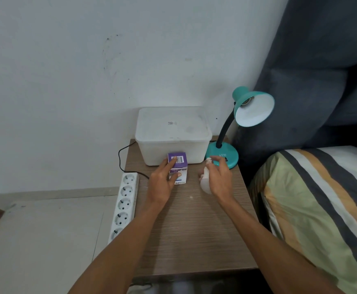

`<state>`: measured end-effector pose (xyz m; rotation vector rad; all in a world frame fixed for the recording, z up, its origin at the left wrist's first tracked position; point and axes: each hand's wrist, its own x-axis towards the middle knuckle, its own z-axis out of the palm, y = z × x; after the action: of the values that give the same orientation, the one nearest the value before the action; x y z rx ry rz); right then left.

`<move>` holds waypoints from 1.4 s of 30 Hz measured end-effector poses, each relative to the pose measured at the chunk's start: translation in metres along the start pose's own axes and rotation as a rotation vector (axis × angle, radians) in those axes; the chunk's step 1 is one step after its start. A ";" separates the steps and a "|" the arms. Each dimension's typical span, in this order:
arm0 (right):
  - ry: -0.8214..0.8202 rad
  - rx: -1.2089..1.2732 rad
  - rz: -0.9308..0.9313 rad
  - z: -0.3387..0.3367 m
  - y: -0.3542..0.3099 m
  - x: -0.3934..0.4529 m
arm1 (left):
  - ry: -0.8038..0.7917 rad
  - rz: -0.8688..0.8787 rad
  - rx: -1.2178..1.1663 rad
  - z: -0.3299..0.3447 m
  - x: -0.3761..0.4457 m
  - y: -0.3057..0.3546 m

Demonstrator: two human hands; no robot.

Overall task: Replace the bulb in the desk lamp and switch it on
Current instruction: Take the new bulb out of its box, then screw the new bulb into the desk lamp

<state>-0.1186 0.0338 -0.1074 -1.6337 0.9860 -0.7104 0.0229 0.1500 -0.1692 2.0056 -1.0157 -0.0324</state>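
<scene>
A teal desk lamp (251,107) stands at the far right of the wooden bedside table (194,225), its shade tilted toward me and its socket bare. Its round base (226,153) sits beside a white box. My left hand (165,179) grips a purple and white bulb carton (178,166) that stands on the table. My right hand (218,179) holds a white bulb (205,181), its metal screw cap pointing away from me, just in front of the lamp base.
A white lidded plastic box (173,134) fills the back of the table against the wall. A white power strip (124,200) leans at the table's left edge, with a black cable (120,158) behind it. A bed with striped bedding (322,209) lies to the right.
</scene>
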 end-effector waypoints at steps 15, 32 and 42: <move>0.203 0.304 -0.039 -0.085 -0.073 0.021 | 0.101 0.463 0.199 -0.017 0.045 0.100; 0.249 -0.369 -0.296 -0.134 -0.086 0.108 | -0.286 0.691 0.215 0.036 0.177 0.187; 0.397 -0.621 -0.598 -0.120 -0.076 0.112 | -0.289 0.723 0.191 0.037 0.184 0.185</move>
<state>-0.1465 -0.1124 -0.0048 -2.4440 1.0631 -1.2502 0.0127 -0.0520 -0.0011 1.7133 -1.9410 0.1745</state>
